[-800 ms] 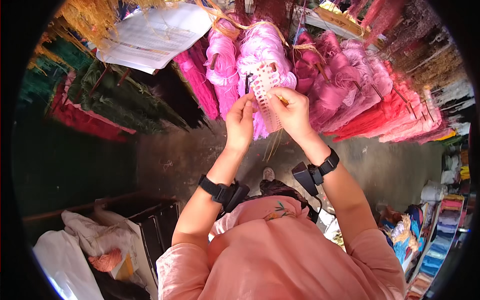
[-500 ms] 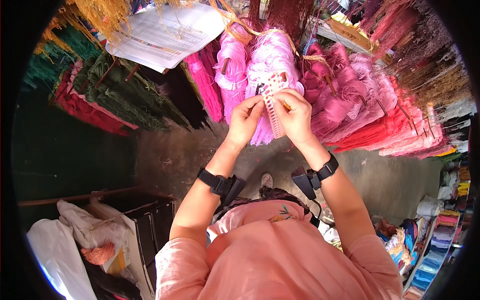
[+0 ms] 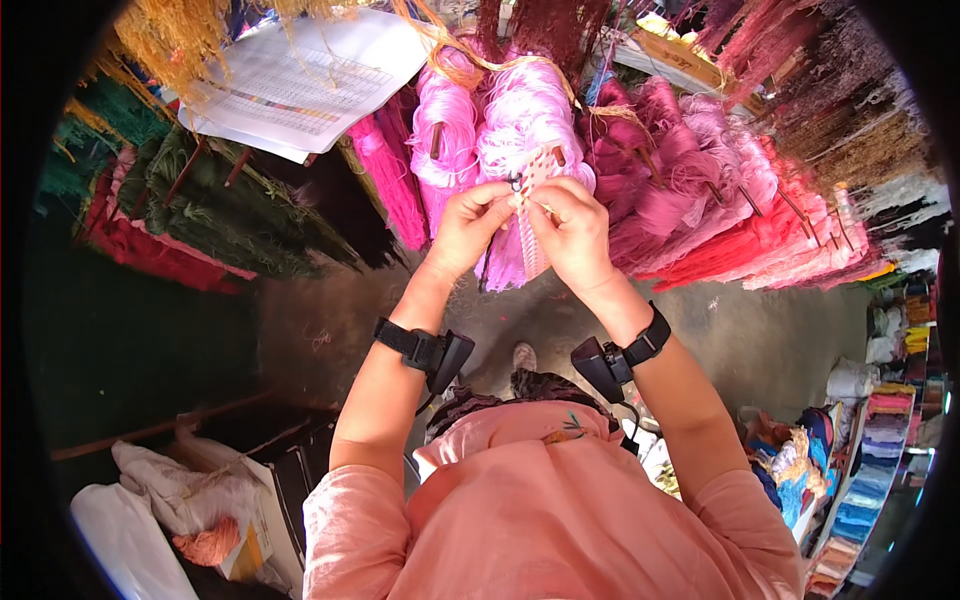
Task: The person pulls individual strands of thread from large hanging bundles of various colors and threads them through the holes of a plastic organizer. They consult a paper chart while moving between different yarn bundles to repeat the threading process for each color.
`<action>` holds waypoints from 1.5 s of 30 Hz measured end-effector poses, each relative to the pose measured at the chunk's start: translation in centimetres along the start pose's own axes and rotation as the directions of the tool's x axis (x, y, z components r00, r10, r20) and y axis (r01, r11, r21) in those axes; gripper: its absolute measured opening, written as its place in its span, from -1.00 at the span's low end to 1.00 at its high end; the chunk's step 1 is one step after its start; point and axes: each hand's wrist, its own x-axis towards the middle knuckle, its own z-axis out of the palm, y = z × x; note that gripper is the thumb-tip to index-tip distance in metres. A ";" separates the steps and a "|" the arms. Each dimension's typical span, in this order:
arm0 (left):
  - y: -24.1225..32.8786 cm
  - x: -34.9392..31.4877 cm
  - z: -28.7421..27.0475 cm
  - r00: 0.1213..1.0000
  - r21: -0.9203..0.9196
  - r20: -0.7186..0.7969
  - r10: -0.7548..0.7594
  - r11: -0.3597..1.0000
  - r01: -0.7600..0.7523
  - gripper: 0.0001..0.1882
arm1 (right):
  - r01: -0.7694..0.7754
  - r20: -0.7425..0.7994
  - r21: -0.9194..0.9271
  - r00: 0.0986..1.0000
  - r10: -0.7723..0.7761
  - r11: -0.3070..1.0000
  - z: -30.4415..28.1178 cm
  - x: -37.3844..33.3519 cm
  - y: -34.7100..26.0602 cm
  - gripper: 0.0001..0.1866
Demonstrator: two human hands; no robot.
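Note:
My right hand [image 3: 575, 235] pinches a pale, narrow card with rows of punched holes [image 3: 531, 250] between thumb and fingers. The card stands tilted, its upper end over the pink skeins. My left hand [image 3: 466, 232] is closed at the card's left edge, thumb and forefinger pressed together; a small dark thing [image 3: 516, 183] shows just above its fingertips, too small to name. Whether the left fingers hold thread or the card itself is hidden. Right behind both hands hangs a light pink skein of thread [image 3: 530, 110], with another pink skein [image 3: 443, 110] to its left.
Printed sheets [image 3: 310, 75] lie at the upper left above dark green skeins [image 3: 200, 210]. Mauve skeins [image 3: 660, 190] and red skeins [image 3: 715, 250] hang on pegs at the right. White plastic bags [image 3: 130, 530] are at the lower left, and folded coloured goods [image 3: 860, 510] at the lower right.
The card has turned more edge-on, and its lower end has swung left. Both hands sit slightly further left in the picture, and the surroundings have shifted left too.

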 end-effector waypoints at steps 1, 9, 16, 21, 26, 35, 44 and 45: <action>0.0 0.2 -0.1 0.999 -0.013 0.032 0.002 1.000 -0.002 -0.88 | -0.007 0.007 -0.010 1.000 0.007 1.000 0.0 0.0 -0.1 -0.94; -0.9 0.1 0.6 0.999 0.017 0.049 0.009 1.000 -0.009 -0.90 | 0.008 -0.004 -0.038 1.000 -0.008 0.999 0.0 -0.1 0.3 -0.94; -1.4 -3.3 0.5 0.954 -0.424 -0.286 -0.089 0.905 -0.043 -0.92 | 0.053 0.105 -0.025 0.993 -0.050 0.998 -0.4 -0.2 0.7 -0.91; 1.1 -4.9 1.3 0.954 -0.708 -0.272 -0.128 0.698 -0.108 -0.90 | 0.047 0.138 0.019 0.989 -0.049 0.999 -0.5 -0.2 0.7 -0.92; 2.3 -5.4 1.2 0.988 -0.784 -0.138 -0.072 0.618 -0.064 -0.88 | 0.039 0.153 0.063 0.987 -0.048 0.997 -0.7 -0.3 0.8 -0.94; 1.9 -6.6 1.8 0.967 -0.864 0.041 -0.251 0.478 0.160 -0.80 | 0.072 0.215 0.121 0.972 -0.097 0.990 -1.3 -0.1 1.2 -0.92; 2.4 -6.8 1.6 0.934 -0.734 0.073 -0.351 0.615 0.288 -0.71 | -0.009 0.358 0.212 0.931 -0.069 0.977 -2.7 0.3 1.3 -0.92; 2.5 -6.5 1.5 0.935 -0.680 0.104 -0.338 0.662 0.315 -0.71 | -0.031 0.399 0.228 0.915 -0.064 0.973 -2.9 0.4 1.4 -0.92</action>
